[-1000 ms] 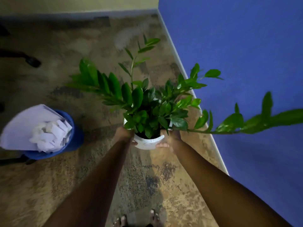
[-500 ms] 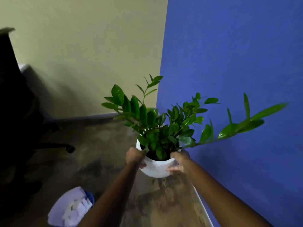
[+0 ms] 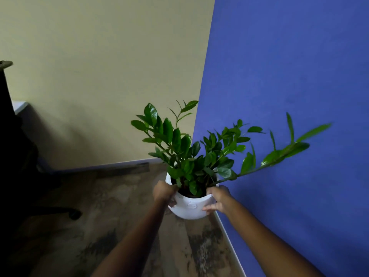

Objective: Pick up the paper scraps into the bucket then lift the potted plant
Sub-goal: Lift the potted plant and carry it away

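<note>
the potted plant (image 3: 189,204) is held up in the air above the floor (image 3: 111,212), close to the corner where the yellow wall (image 3: 103,72) meets the blue wall (image 3: 289,76). its white pot bears a small oval mark on the front, too small to read. dark soil shows inside the rim, and glossy green leaves (image 3: 179,144) rise from it; one long stem (image 3: 279,156) reaches out to the right across the blue wall. the left hand (image 3: 164,193) clasps the pot's left side, fingers curled round the rim and wall. the right hand (image 3: 218,199) presses against the right side, fingers together and wrapped onto the front. a dark chair base (image 3: 65,211) stands on the floor near the left edge.
</note>
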`<action>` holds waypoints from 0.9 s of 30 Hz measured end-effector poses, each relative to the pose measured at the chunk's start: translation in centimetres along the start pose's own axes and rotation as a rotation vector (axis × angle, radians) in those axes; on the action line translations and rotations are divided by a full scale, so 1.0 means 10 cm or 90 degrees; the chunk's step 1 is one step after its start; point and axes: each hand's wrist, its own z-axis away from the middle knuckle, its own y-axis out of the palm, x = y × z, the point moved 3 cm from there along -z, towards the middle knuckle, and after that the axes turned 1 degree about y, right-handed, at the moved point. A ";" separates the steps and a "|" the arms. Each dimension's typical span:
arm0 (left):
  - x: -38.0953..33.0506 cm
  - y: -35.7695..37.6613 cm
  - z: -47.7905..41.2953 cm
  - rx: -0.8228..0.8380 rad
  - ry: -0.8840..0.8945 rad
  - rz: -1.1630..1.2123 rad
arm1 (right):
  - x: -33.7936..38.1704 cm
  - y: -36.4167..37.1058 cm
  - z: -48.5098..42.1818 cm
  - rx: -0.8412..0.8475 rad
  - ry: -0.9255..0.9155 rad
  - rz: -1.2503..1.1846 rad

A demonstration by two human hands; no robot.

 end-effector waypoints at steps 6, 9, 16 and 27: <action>-0.35 -0.17 -0.86 0.021 -0.026 -0.045 | 0.42 0.40 -0.67 -0.017 0.035 -0.023; -0.49 -0.15 -1.32 0.036 -0.031 -0.058 | 0.63 0.54 -1.05 -0.026 0.049 -0.055; -0.76 0.09 -2.59 0.035 -0.061 -0.046 | 1.19 0.77 -2.20 -0.036 0.085 -0.086; -1.34 0.48 -4.44 0.051 -0.107 -0.040 | 1.95 1.08 -4.08 -0.045 0.124 -0.063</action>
